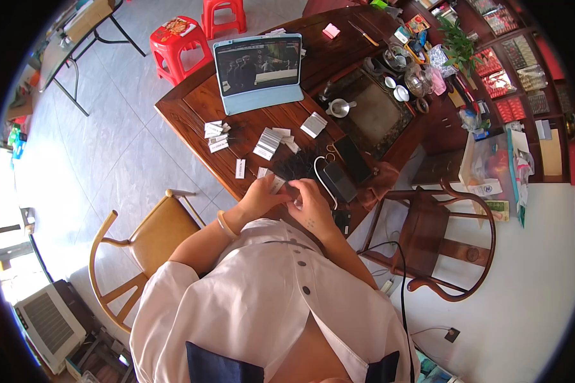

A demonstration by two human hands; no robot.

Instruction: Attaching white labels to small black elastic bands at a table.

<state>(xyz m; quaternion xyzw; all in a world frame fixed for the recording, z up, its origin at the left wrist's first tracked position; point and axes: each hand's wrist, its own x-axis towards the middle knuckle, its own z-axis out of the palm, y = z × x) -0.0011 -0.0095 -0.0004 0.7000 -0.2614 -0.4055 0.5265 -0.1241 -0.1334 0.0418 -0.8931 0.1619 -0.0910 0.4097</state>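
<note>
Close to my body at the table's near edge, my left hand (260, 199) is closed on a small white card (276, 184). My right hand (310, 205) meets it with curled, pinched fingers; what they hold, if anything, is too small to make out. Just beyond my hands lies a loose heap of thin black strands (295, 166). Small white printed cards (217, 135) are scattered to the left, and a single white card (239, 168) lies apart near the edge. A stack of grey-and-white strips (268, 144) sits farther off, with another stack (314, 124) to its right.
A tablet (257, 70) in a light blue case stands on the wooden table (191, 105). Right of my hands are a dark phone (340, 182), a white cable and scissors (329, 153). A tea tray (370, 115) lies beyond. Chairs stand left (163, 230) and right (421, 223).
</note>
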